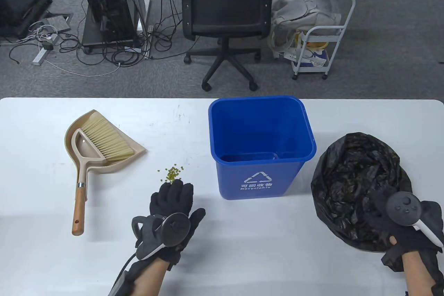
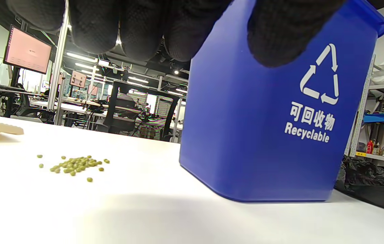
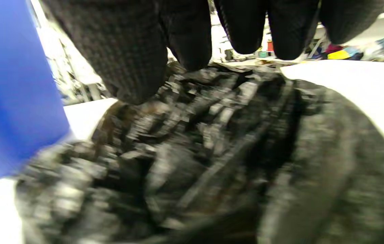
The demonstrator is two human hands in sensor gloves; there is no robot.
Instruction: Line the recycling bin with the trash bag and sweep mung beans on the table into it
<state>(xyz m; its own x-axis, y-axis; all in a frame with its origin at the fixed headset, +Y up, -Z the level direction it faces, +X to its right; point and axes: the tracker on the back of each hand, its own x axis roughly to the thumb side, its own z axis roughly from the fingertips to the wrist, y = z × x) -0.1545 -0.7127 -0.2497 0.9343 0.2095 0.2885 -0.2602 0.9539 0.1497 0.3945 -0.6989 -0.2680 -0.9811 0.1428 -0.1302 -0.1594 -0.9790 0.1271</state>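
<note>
**Desk:** Where are your hands?

**Operator:** My right hand [image 1: 395, 218] lies on the near edge of the trash bag [image 1: 357, 178]. My wrist view there is blurred and shows fingertips [image 3: 134, 67] above the crumpled black plastic, so I cannot tell whether they have pinched any of it. My left hand [image 1: 171, 202] is flat and relaxed on the counter [image 1: 242, 258], gripping nothing, its fingertips just short of the mung beans [image 1: 172, 172].

**Desk:** And the bin?

**Operator:** That is the relation I care about. The recycling bin [image 1: 261, 146] stands upright and unlined between my hands, mouth up, nothing visible inside. The bag lies just to its right, a rumpled heap with no long axis I could name, so it has to travel leftward and up over the rim. My right hand is plainly the nearer one for that. I judge the left will have to come across to spread the mouth.

**Desk:** The sweeping kit?

**Operator:** The brush [image 1: 100, 140] lies nested in the dustpan [image 1: 104, 150], far left, wooden handle pointing back towards me. The beans sit in a small cluster between pan and bin.

**Desk:** Surface and room?

**Operator:** The counter is white and smooth, so I expect the beans to roll. Beyond it are grey floor, an office chair [image 1: 225, 18], a white cart [image 1: 319, 42] and loose cables [image 1: 104, 49].
</note>
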